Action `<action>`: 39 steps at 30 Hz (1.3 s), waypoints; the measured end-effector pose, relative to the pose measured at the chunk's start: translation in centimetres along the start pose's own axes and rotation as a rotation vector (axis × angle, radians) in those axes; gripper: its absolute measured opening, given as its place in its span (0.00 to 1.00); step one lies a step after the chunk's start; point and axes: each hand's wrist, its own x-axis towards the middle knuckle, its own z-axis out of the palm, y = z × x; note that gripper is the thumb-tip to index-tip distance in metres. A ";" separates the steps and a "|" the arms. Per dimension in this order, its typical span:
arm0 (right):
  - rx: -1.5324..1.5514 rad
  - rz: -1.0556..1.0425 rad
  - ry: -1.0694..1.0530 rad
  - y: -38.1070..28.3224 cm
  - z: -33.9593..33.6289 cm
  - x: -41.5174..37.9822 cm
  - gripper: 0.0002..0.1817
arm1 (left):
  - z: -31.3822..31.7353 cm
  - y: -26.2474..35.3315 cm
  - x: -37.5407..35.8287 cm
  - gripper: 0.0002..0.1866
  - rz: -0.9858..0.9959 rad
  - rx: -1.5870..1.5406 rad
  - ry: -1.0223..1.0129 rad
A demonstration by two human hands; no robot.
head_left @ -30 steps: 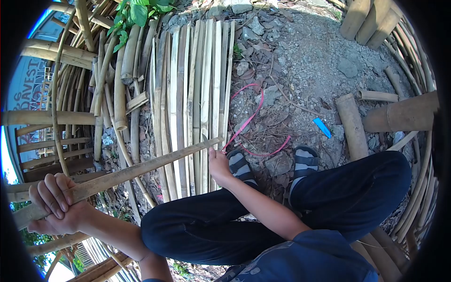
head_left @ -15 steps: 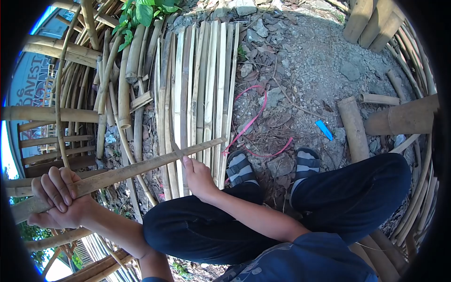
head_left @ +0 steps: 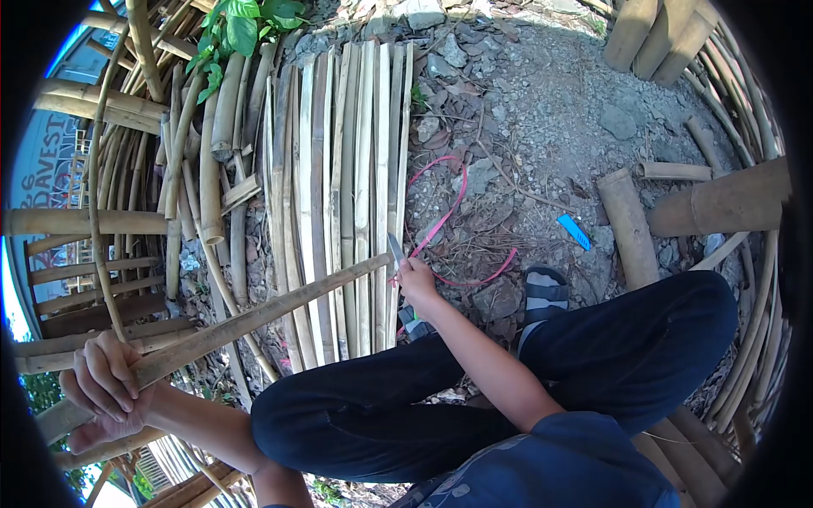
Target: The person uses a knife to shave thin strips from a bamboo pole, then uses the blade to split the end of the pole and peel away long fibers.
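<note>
My left hand (head_left: 103, 383) is closed around the near end of a long bamboo strip (head_left: 262, 315), which slants up to the right across my knee. At the strip's far end, my right hand (head_left: 417, 281) grips a knife (head_left: 395, 247); its blade points up and lies at or against the strip's tip. The knife's handle is hidden in my fingers. Beneath the strip, a row of split bamboo slats (head_left: 343, 161) lies side by side on the ground.
A pink plastic strap (head_left: 458, 199) curls on the ground by the slats. A blue object (head_left: 573, 231) lies farther right, near a cut bamboo piece (head_left: 628, 224). Thick bamboo poles (head_left: 720, 203) stand at right. A bamboo framework (head_left: 93, 222) and leafy plant (head_left: 241, 32) are at left.
My right hand has moved the knife right and up along the strip, from partway along to its far tip. My left hand still holds the near end. The view has shifted slightly.
</note>
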 end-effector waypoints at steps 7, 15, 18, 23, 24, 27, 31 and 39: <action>-0.154 0.050 0.050 -1.8 0.2 -0.7 0.25 | -0.6 0.4 -0.6 0.27 0.016 0.012 -0.043; -0.131 0.133 0.134 0.3 2.0 1.1 0.26 | -0.3 -0.3 0.0 0.27 0.027 -0.077 -0.188; -0.063 0.129 0.128 1.1 2.4 1.4 0.27 | 0.0 -0.6 0.2 0.27 0.011 -0.126 -0.186; 0.091 0.132 0.054 2.6 2.7 2.3 0.26 | -0.8 -0.1 0.0 0.25 0.043 -0.076 -0.158; 0.157 0.154 0.014 2.3 2.5 2.1 0.25 | -0.9 -0.1 0.0 0.25 0.059 -0.053 -0.158; 0.162 0.256 -0.001 1.6 2.1 1.5 0.26 | -1.2 -0.1 0.2 0.25 0.022 -0.109 -0.202; 0.282 0.353 -0.088 0.4 1.0 0.7 0.26 | -1.2 -0.4 0.5 0.24 0.040 -0.110 -0.210; 0.080 -0.051 -0.189 -5.2 4.2 -5.6 0.27 | -1.0 -0.3 0.3 0.26 0.034 -0.027 -0.109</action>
